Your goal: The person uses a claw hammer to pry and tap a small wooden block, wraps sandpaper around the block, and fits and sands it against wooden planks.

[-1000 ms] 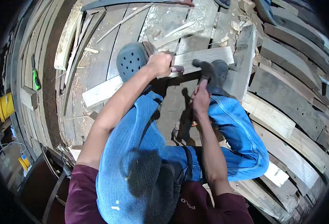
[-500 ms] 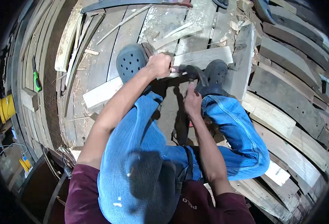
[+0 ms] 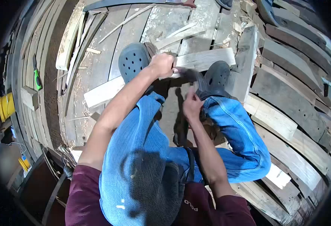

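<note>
Hammer (image 3: 188, 74), head blurred, was at or just beside the butt of a chisel-like tool (image 3: 176, 70); contact could not be told. Left hand (image 3: 162, 65): fingers curled tight round that tool's handle, blade end hidden by the fist. Right hand (image 3: 193, 106): fingers closed about the hammer's handle, finer detail lost to blur. Pale board (image 3: 207, 59) lay slantwise over the floor planks (image 3: 165, 22), seemingly one length, both ends exposed, middle covered by the left hand and the left clog (image 3: 133, 60). Right clog (image 3: 218, 77) was at its near edge. Progress: striking looked under way, not finished, both tools being in hand. Exposed stretches of board showed no notch or hole. Depth at the blade, and so the amount left, could not be judged. Wood chips (image 3: 239, 27) lay beyond; source unclear.
</note>
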